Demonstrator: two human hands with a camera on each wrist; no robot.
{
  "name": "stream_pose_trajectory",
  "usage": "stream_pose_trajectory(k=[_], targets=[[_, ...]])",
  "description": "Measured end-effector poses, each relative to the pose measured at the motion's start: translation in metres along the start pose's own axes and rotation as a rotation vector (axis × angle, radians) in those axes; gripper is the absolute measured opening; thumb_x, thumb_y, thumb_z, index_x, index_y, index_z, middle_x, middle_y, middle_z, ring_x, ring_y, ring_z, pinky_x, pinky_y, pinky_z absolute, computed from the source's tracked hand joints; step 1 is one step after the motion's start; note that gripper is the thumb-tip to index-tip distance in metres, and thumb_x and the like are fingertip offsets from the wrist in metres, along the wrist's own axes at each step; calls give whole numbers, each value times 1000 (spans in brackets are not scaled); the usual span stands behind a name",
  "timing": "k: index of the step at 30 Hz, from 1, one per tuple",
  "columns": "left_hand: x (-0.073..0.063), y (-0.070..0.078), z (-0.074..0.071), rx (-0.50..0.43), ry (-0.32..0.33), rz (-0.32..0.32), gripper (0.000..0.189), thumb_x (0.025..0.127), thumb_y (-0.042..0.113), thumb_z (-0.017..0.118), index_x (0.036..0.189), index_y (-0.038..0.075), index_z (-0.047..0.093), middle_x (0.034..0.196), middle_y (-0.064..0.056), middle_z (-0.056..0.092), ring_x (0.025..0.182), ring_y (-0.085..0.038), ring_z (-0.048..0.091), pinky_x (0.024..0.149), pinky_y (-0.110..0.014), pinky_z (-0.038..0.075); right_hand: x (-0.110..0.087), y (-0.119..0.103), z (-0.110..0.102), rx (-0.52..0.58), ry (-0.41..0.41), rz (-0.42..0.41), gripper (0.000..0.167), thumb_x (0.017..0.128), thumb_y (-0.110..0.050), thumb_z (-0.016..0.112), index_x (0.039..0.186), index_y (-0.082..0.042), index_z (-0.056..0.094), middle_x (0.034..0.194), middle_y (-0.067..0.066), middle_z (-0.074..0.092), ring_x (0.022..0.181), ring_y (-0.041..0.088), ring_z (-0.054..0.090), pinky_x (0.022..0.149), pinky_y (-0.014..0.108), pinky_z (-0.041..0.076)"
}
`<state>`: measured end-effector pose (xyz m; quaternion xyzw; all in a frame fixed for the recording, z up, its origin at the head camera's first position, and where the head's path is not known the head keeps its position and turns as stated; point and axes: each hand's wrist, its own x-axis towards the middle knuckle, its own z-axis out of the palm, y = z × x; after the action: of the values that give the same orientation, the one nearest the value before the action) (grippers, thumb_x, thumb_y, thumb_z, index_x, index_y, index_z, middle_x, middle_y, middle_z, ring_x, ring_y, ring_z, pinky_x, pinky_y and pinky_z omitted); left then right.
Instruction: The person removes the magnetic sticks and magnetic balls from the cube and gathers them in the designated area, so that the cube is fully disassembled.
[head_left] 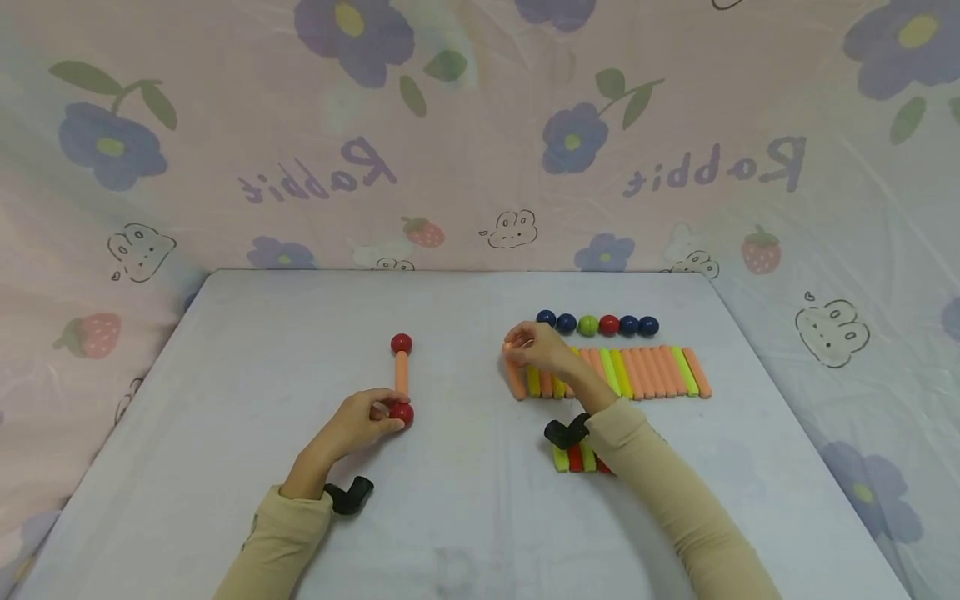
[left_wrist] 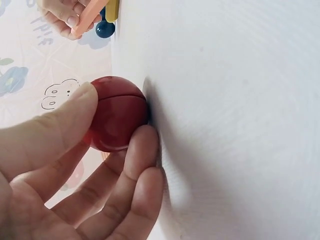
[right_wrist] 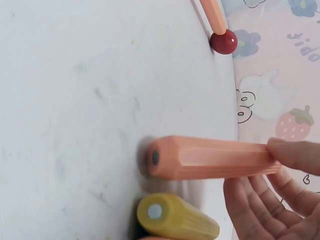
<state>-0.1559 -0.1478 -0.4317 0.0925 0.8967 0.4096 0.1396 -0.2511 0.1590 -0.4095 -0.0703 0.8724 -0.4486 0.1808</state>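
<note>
My left hand [head_left: 365,422] pinches a red ball [left_wrist: 116,117] between thumb and fingers, low against the white table. From that ball an orange stick [head_left: 402,372] runs away from me to a second red ball [head_left: 401,343]. Over on the right, my right hand [head_left: 542,347] holds another orange stick [right_wrist: 210,158] by its far end. Its near end, with a dark round tip, is close to the tabletop; whether it touches is unclear. Just beside it lies a yellow stick [right_wrist: 175,216], the leftmost shown of a row.
The row of orange, yellow and green sticks [head_left: 652,372] continues rightward. Behind it stands a line of blue, green and red balls [head_left: 588,325]. Short green and red sticks [head_left: 575,457] lie partly under the right forearm. A patterned curtain [head_left: 465,133] rises behind the table [head_left: 465,517].
</note>
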Motion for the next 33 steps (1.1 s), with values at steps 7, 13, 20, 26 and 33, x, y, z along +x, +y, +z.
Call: stream_pose_trajectory(k=[7,13,20,26,33], targets=[[1,-1,0,12,-2,10,31,85,6,70,115,4,65,99,-15,67,87,-20,62,74,-32,52,2,5,-7,-89,10,-40,27,91,-13,64,116,-1,63,109,21,64,79,20,65,74,29,57],[0,0,0,20,-2,15,32,85,7,71,116,3,65,99,-17,66,87,-21,63,73,-31,52,5,6,-11,-220,37,-55,28,91,-18,65,114,-3,67,109,18,67,91,23,59,72,22,47],[1,0,1,15,0,14,31,85,7,70,116,3,65,100,-16,67,86,-20,62,73,-31,52,12,10,-13,-235,35,18,28,91,-20,65,113,-2,67,109,17,67,86,22,56,69,21,45],[1,0,2,13,-1,5,32,85,7,70,116,3,65,100,-16,66,86,-20,62,72,-29,51,16,13,-14,-251,22,43,28,91,-21,65,112,-2,69,116,19,66,86,21,56,70,23,46],[0,3,3,39,19,20,32,85,7,71,115,2,66,102,-17,67,87,-21,63,75,-33,53,21,16,-13,-289,26,52,29,91,-21,66,112,-2,70,126,20,63,111,30,57,97,41,49]])
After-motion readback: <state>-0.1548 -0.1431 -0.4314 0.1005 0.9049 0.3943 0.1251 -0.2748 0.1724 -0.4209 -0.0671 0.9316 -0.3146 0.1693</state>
